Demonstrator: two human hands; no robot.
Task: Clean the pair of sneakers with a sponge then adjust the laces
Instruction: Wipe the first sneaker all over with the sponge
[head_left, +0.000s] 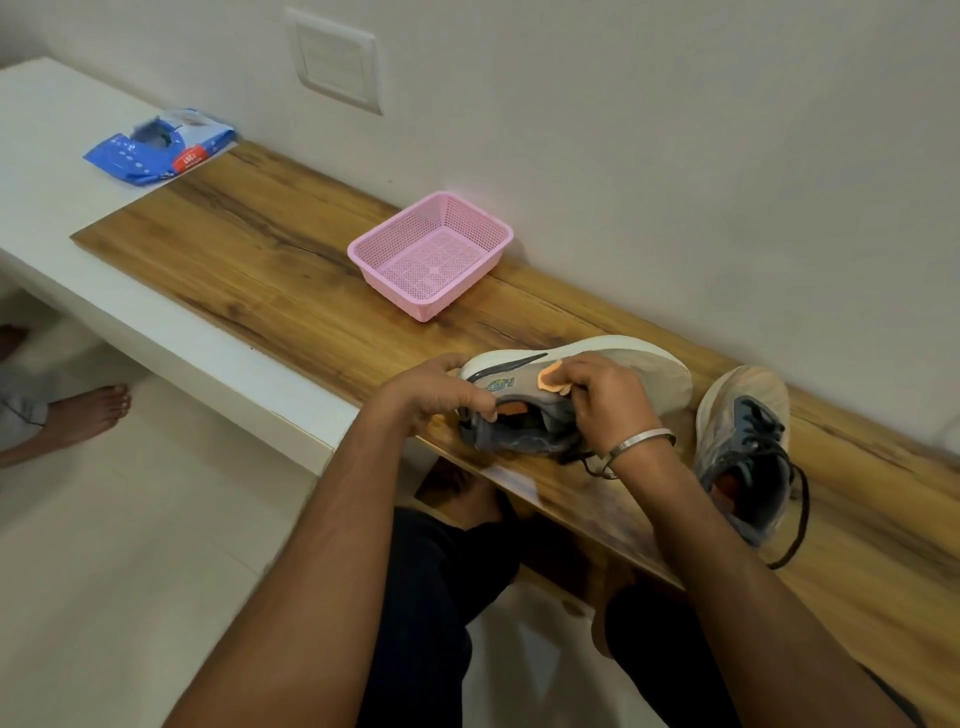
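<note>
I'm looking down at a long wooden shelf (260, 249) that runs along a plain pale wall (675, 130), with a white ledge (47, 145) carrying on at its far left end and pale floor tiles (130, 571) below. A white switch plate (337, 60) sits on the wall, a blue packet (158, 145) lies on the ledge, and a pink mesh basket (431, 254) stands against the wall mid-shelf. At the left edge a bare foot (93, 410) rests on the floor. Now the hands: my left hand (441, 389) curls round the heel end of a grey sneaker (524, 410), thumb at the collar, the shoe tipped on its side at the shelf's near edge with its white sole facing the wall. My right hand (613, 400), a metal bangle (641, 441) on the wrist, has its fingers closed on an orange sponge (556, 376) pressed to the sneaker's side. The second sneaker (748, 457) sits upright just to the right, dark laces (795, 519) trailing loose across the wood.
</note>
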